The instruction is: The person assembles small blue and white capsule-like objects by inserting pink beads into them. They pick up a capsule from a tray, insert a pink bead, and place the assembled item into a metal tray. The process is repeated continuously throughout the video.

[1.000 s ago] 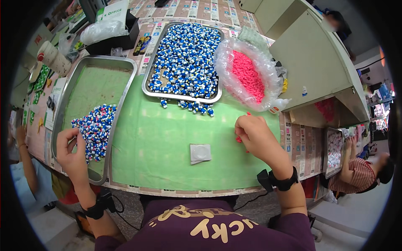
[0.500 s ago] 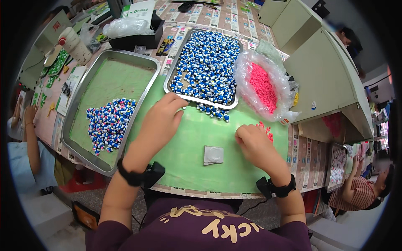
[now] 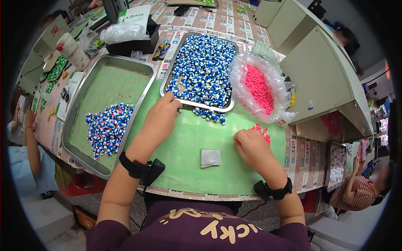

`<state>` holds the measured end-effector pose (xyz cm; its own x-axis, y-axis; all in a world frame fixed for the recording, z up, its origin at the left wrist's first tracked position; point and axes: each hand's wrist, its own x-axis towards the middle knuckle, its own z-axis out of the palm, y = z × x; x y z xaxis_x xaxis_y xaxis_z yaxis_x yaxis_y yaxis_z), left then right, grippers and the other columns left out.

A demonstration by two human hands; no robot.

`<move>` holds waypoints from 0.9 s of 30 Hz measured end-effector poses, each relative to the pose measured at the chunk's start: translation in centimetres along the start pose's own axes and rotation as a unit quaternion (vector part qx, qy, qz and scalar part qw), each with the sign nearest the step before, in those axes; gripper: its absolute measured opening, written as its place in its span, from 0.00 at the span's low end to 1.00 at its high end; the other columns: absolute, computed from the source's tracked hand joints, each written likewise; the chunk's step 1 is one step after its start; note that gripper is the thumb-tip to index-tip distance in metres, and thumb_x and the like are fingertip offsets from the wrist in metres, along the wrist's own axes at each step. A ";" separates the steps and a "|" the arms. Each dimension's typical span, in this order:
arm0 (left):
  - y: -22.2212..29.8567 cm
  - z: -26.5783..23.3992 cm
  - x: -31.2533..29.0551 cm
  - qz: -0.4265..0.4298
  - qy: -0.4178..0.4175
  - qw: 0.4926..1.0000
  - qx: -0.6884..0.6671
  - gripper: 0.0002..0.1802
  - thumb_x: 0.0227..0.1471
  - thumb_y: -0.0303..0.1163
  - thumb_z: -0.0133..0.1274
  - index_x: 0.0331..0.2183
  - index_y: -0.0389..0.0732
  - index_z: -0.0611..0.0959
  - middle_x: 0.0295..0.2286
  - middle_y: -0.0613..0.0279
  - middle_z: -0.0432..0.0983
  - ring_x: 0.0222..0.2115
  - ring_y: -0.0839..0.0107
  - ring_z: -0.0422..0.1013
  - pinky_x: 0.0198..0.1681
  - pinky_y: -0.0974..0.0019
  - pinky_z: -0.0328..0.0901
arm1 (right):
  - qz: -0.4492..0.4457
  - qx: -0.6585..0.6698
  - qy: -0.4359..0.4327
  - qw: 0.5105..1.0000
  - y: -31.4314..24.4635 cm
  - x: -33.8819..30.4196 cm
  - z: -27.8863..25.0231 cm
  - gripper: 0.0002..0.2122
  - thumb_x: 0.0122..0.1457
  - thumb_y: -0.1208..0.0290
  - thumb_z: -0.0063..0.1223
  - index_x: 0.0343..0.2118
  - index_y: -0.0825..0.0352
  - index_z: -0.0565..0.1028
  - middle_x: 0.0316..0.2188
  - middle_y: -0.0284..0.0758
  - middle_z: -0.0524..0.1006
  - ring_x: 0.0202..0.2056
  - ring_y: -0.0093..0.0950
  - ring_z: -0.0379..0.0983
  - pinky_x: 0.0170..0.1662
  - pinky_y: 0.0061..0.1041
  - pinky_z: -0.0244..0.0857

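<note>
My left hand (image 3: 161, 116) is at the near left corner of a metal tray (image 3: 197, 103) heaped with small blue-and-white pieces (image 3: 205, 62). Its fingers are bent together, and one small blue-and-white piece (image 3: 179, 110) shows at the fingertips. My right hand (image 3: 253, 148) is closed low over the green mat (image 3: 180, 167), beside a few loose pink pieces (image 3: 261, 131). Whatever its fingertips pinch is hidden. Between the hands lies a small square pad with a pale, round centre (image 3: 210, 157). Several blue-and-white pieces (image 3: 211, 115) lie just in front of the tray.
At left, a larger metal tray (image 3: 153, 72) holds a pile of blue-and-white pieces with pink bits (image 3: 109, 127). A clear plastic bag (image 3: 238, 79) of pink pieces stands right of the middle tray, with a metal cabinet (image 3: 322, 83) beyond. Other people work at both sides.
My left hand's fingers have curled down toward the tray's near corner. My right hand stays near the pink pieces, its fingers still closed. The whole view has shifted slightly.
</note>
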<state>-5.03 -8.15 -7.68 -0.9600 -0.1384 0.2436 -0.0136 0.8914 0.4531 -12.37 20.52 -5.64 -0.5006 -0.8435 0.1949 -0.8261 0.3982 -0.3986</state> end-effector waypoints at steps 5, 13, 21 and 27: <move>2.2 -1.9 -0.7 -0.020 -0.004 0.985 -0.169 0.10 0.48 0.19 0.55 0.36 0.35 0.80 0.34 0.59 0.73 0.35 0.64 0.74 0.36 0.65 0.69 | 0.005 0.014 0.015 1.000 -0.4 0.2 -0.1 0.04 0.53 0.78 0.51 0.30 0.67 0.67 0.25 0.39 0.73 0.30 0.41 0.71 0.34 0.38 0.61; 6.9 -4.8 -3.0 -0.114 -0.135 0.800 -0.573 0.10 0.56 0.23 0.51 0.41 0.33 0.80 0.38 0.59 0.77 0.33 0.75 0.74 0.37 0.72 0.70 | 0.097 0.189 0.009 0.977 -1.8 1.5 -2.3 0.08 0.49 0.82 0.56 0.32 0.68 0.69 0.27 0.36 0.74 0.31 0.32 0.73 0.36 0.29 0.66; 8.5 -3.1 -2.9 -0.131 -0.250 0.650 -0.705 0.14 0.60 0.31 0.52 0.44 0.33 0.80 0.33 0.62 0.78 0.31 0.79 0.74 0.33 0.74 0.70 | -0.018 0.350 0.155 0.924 -6.3 2.4 -3.7 0.13 0.47 0.88 0.59 0.32 0.65 0.70 0.32 0.35 0.78 0.33 0.27 0.72 0.37 0.24 0.63; 8.5 -3.1 -3.2 -0.144 -0.224 0.664 -0.699 0.13 0.59 0.32 0.54 0.42 0.34 0.81 0.28 0.66 0.78 0.28 0.82 0.73 0.31 0.76 0.69 | -0.116 0.222 0.171 0.953 -5.9 2.6 -3.7 0.14 0.48 0.88 0.60 0.32 0.64 0.69 0.31 0.35 0.78 0.31 0.29 0.71 0.36 0.26 0.61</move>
<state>-1.26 -1.45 -1.97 -0.9652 0.2049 -0.1627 -0.2416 -0.4592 0.8549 -9.78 17.33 0.54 -0.4358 -0.6928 0.5746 -0.7723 -0.0401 -0.6340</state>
